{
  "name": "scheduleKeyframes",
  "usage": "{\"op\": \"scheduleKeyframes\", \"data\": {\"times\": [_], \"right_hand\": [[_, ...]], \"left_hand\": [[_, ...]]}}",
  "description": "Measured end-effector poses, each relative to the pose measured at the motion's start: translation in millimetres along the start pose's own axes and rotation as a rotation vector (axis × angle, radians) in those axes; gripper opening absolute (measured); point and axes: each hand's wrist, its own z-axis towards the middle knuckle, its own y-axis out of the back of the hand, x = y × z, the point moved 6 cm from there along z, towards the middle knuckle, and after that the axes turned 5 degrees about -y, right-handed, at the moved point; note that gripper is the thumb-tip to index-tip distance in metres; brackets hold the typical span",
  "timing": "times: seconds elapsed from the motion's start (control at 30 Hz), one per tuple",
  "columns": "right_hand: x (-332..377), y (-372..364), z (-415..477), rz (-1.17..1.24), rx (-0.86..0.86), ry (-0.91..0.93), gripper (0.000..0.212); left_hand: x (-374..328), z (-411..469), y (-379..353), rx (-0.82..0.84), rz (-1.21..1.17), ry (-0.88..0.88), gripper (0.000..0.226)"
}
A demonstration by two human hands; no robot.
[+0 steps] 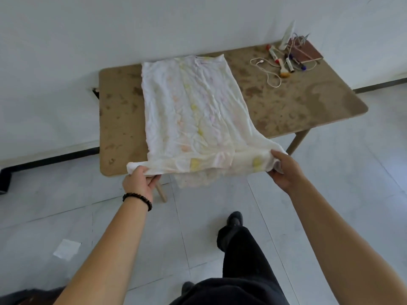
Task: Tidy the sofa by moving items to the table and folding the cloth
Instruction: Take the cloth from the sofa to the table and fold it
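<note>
Brown table (308, 102) bears cloth (193, 111), markers (284, 60), cord (267, 72).

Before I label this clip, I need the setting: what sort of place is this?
Probably a sparsely furnished indoor room, home or workroom: a low speckled brown wooden table against a plain white wall, a pale tiled floor, a crumpled white cloth spread on the table.
</note>
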Motion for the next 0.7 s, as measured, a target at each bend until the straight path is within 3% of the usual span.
{"op": "scheduleKeyframes", "data": {"times": [0.1,0.33,0.37,0.47,0.53,0.6,0.7], "right_hand": [[22,-29,35,0.012,0.034,-0.020,0.050],[79,-119,158,0.070,0.072,-0.146,0.026],[86,-131,171,0.119,0.104,-0.188,0.032],[103,-163,214,0.115,0.215,-0.292,0.084],[107,-173,239,-0.115,0.213,-0.281,0.084],[106,-176,254,-0.442,0.152,-0.190,0.062],[113,-184,257,-1.121,0.077,0.300,0.052]], "left_hand": [[-13,35,-32,-0.013,0.032,0.009,0.025],[-42,123,-133,-0.076,0.070,-0.047,0.033],[-46,133,-147,-0.063,0.121,-0.076,0.033],[-48,151,-172,-0.085,0.614,-0.170,0.075],[-40,157,-186,-0.040,0.942,-0.269,0.078],[-26,167,-198,0.072,1.213,-0.398,0.068],[-12,182,-211,0.138,1.566,-0.562,0.053]]}}
